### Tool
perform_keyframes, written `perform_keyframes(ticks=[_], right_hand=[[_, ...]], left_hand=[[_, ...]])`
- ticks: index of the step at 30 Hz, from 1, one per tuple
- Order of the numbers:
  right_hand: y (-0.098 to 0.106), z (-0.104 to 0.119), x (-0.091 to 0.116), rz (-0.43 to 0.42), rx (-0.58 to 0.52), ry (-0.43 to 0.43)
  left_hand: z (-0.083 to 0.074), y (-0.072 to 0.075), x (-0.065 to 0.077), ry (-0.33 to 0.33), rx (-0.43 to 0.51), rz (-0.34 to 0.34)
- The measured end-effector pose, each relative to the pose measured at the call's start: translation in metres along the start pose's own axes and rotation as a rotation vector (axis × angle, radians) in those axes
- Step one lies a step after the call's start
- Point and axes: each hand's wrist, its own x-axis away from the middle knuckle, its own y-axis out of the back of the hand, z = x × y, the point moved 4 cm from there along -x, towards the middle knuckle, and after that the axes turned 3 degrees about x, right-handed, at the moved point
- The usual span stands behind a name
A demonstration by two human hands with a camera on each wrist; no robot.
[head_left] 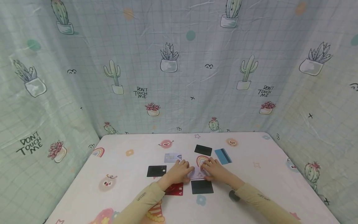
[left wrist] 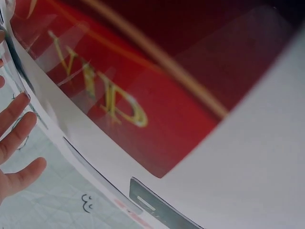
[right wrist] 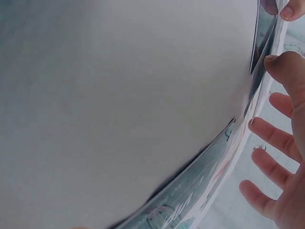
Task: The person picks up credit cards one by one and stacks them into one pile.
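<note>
A pale purple card [head_left: 197, 174] lies on the table between my two hands. The left hand [head_left: 178, 172] touches its left side with fingertips, and the right hand [head_left: 217, 171] has its fingertips at the right side. In both wrist views the fingers are spread and loosely bent. Below the left hand is a red card [head_left: 176, 189], partly covered by it; the left wrist view shows gold VIP letters on this red card [left wrist: 167, 105]. Just in front of the purple card lies a black card [head_left: 202, 187].
Left of the hands is another black card [head_left: 156, 171], and behind it a pale silvery card [head_left: 172, 157]. Farther back lie a black card [head_left: 203, 150] and a blue card [head_left: 222, 156] with a dark stripe. A patterned cloth [head_left: 184, 81] hangs behind the table [head_left: 126, 174].
</note>
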Motion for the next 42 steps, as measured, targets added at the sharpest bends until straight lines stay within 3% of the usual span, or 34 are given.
perform_keyframes(ticks=[17,24,32,42], right_hand=[[-0.001,-0.001,0.004,0.024,-0.024,-0.037],[0.003,0.002,0.010,0.026,-0.047,-0.045],[0.004,0.003,0.015,0.022,-0.042,-0.048],[0.006,0.006,0.021,0.038,-0.043,-0.058]], left_hand=[[-0.007,0.002,0.002,-0.001,-0.024,-0.023],[-0.010,0.002,0.003,0.002,-0.025,0.003],[-0.016,0.013,0.009,-0.055,-0.032,-0.062],[-0.022,0.009,0.013,-0.026,-0.034,-0.021]])
